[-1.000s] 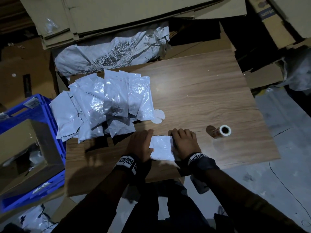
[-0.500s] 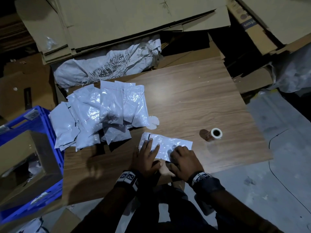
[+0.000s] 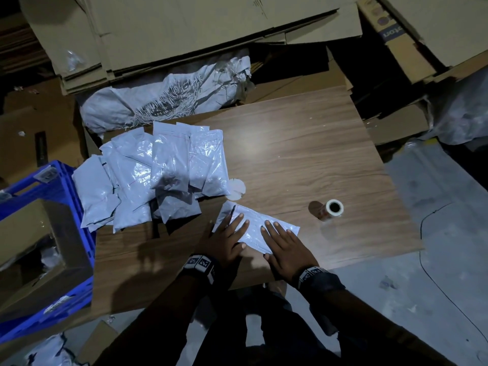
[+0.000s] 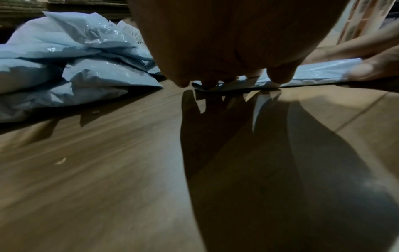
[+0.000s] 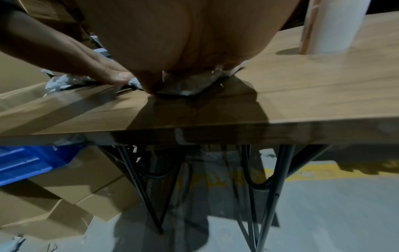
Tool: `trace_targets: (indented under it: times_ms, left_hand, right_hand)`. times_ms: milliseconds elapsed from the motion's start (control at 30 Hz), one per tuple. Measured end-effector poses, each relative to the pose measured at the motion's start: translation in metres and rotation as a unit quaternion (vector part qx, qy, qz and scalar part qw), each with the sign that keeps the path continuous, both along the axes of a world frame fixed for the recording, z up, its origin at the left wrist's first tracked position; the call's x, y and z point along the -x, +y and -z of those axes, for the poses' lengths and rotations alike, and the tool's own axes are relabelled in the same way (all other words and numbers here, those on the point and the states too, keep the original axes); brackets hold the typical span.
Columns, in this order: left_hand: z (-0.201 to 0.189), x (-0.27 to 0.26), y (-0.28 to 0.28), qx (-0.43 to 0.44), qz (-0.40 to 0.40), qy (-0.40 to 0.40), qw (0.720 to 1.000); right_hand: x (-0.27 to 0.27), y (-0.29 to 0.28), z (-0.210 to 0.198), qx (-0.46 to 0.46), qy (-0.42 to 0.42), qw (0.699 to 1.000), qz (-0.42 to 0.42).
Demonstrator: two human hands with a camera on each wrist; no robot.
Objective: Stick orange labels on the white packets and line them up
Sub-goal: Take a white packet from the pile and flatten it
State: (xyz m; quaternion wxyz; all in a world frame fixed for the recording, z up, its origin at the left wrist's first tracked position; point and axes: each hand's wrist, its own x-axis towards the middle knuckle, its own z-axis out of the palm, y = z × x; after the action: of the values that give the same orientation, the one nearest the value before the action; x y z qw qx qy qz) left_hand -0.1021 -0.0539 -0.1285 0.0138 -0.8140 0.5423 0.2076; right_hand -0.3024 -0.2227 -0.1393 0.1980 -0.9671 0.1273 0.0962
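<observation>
Cardboard stacks ring a dim wooden surface (image 3: 303, 154), where the left hand (image 3: 224, 241) and right hand (image 3: 284, 245) press flat, grip wide, on one white packet (image 3: 254, 225) at the near edge. No orange label shows; the unsorted pile (image 3: 155, 173) waits far left, the label roll (image 3: 333, 208) right.

Dim concrete floor (image 3: 435, 299), stacked cardboard (image 3: 184, 30)

— Where does the packet (image 3: 254, 228) lie?
— Flat on the counter (image 3: 303, 159), near its front edge, under both hands: left hand (image 3: 224, 243) on its left end, right hand (image 3: 284, 245) on its right.
— And around it?
— The packet pile (image 3: 155, 175) behind-left, the label roll (image 3: 333, 208) standing right, a crate (image 3: 60, 233) left of the counter.
</observation>
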Motion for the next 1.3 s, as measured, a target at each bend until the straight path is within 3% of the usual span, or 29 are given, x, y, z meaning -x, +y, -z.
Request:
trace_targets:
  times_ms: [133, 300, 433, 567, 767, 933, 1300]
  left_hand:
    - [-0.009, -0.011, -0.011, 0.011, 0.013, 0.029, 0.999]
    - [-0.007, -0.012, -0.037, 0.021, 0.027, 0.020, 0.999]
    - [0.000, -0.001, -0.074, 0.021, 0.072, -0.056, 0.996]
    - [-0.010, 0.011, -0.098, 0.010, 0.066, -0.072, 0.995]
    - [0.000, 0.027, -0.046, 0.155, 0.023, 0.049, 0.986]
    - [0.020, 0.039, -0.017, 0.108, -0.009, 0.088, 0.990]
    - [0.010, 0.027, -0.059, 0.082, 0.020, 0.102, 0.991]
  right_hand:
    - [0.019, 0.000, -0.008, 0.024, -0.027, 0.999, 0.026]
    - [0.042, 0.002, -0.017, -0.025, -0.041, 0.999, 0.009]
    - [0.037, 0.011, -0.029, -0.050, -0.064, 0.997, -0.009]
    - [0.034, 0.007, -0.033, -0.074, -0.085, 0.994, -0.003]
    - [0.037, -0.008, -0.017, -0.067, -0.076, 0.995, -0.012]
    - [0.023, -0.009, -0.020, -0.046, -0.040, 0.997, 0.038]
    - [0.016, -0.025, -0.026, -0.078, -0.065, 0.992, 0.079]
